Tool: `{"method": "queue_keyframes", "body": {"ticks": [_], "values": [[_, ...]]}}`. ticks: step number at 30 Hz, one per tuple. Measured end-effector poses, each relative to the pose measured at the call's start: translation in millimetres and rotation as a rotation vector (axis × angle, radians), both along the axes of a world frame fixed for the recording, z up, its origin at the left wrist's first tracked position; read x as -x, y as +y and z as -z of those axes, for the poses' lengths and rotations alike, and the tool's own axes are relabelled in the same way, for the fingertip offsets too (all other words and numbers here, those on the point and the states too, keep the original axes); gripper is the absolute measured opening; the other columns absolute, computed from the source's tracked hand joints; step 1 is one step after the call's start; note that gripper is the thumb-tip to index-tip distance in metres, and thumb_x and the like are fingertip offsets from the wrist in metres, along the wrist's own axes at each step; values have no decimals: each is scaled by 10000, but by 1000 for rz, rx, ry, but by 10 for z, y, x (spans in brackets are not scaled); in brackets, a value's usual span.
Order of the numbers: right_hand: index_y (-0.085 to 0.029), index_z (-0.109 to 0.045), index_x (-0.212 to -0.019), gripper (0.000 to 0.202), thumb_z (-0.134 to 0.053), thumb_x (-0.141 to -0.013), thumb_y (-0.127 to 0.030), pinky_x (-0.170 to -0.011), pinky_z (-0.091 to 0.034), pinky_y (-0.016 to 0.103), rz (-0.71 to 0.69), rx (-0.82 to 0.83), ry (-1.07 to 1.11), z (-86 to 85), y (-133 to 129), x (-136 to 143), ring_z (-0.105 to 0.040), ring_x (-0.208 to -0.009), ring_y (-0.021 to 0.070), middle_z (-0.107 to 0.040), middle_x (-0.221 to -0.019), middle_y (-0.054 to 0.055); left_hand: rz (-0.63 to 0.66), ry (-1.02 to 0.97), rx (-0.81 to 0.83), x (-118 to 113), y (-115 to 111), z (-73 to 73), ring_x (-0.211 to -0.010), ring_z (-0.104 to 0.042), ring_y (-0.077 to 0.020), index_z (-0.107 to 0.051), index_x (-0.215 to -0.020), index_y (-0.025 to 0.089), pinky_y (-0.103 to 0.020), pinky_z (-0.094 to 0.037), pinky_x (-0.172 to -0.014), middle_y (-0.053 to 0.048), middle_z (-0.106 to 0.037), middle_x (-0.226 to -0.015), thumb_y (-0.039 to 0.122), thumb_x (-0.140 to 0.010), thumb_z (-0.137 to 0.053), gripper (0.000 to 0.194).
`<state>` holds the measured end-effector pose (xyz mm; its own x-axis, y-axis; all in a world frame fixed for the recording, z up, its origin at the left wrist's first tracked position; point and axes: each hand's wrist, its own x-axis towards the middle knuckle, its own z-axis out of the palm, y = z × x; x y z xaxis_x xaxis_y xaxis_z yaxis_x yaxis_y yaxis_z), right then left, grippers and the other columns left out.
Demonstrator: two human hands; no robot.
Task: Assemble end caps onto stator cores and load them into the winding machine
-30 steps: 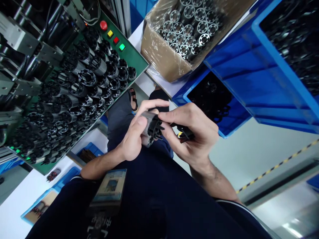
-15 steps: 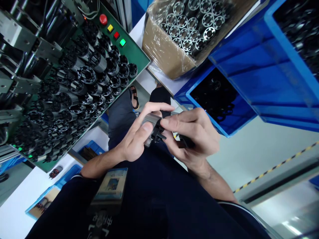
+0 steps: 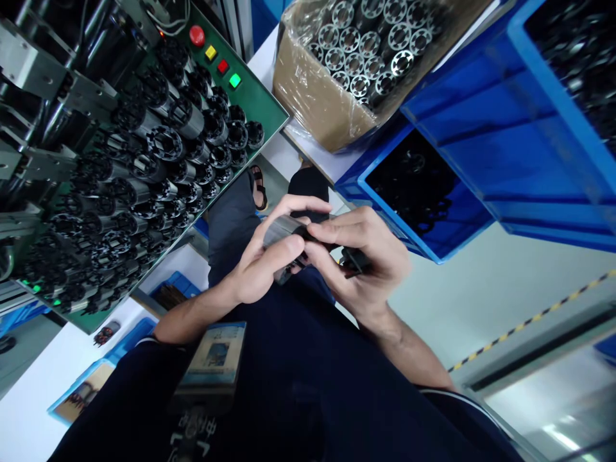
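My left hand (image 3: 262, 263) is wrapped round a grey metal stator core (image 3: 282, 230), a short slotted cylinder, held in front of my body. Thumb and fingers of my right hand (image 3: 368, 256) pinch a black plastic insulator (image 3: 312, 239) at the core's right end. The fingers cover most of that contact, so how far the piece sits in the core cannot be seen. Tucked in the right palm is a second black plastic piece (image 3: 355, 262), partly hidden.
On the left, a green machine table (image 3: 269, 119) carries rows of cores with black ends, with lit buttons (image 3: 235, 81) at its corner. A plastic-lined carton (image 3: 312, 106) of bare cores stands ahead. Blue bins (image 3: 433, 253) of black parts are at right. A white bench (image 3: 33, 391) lies lower left.
My right hand has moved slightly left, its fingers closer against the core. The core has turned a little, showing more of its grey side. The left thumb now reaches further right.
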<state>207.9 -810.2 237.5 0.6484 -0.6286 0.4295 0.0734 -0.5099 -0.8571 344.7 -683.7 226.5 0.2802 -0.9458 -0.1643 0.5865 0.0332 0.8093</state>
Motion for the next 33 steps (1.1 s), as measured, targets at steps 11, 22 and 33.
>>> {"method": "queue_keyframes", "body": {"ticks": [11, 22, 33], "values": [[-283, -850, -1240, 132, -855, -1113, -318, -811, -671, 400, 120, -109, 135, 224, -17, -5, -766, -889, 200, -797, -1023, 30, -91, 89, -201, 110, -90, 75, -652, -675, -155, -722, -1406, 283, -287, -527, -570, -60, -760, -1109, 709, -1157, -733, 493], [-373, -880, -1485, 432, -967, -1075, -272, -946, -784, 406, -162, 113, 124, 346, -237, 137, -886, -1133, 238, -884, -1327, 65, -91, 428, -455, 95, -203, 192, -589, -696, -225, -707, -1319, 226, -301, -512, -449, -29, -744, -854, 779, -994, -759, 644], [-299, -786, -1371, 312, -945, -1109, -358, -840, -720, 344, -152, -114, 126, 205, -219, 76, -838, -948, 179, -858, -1144, 27, -274, 292, -386, 166, -256, 113, -589, -617, -152, -648, -1183, 258, -269, -514, -488, 17, -688, -866, 634, -939, -894, 512]]}}
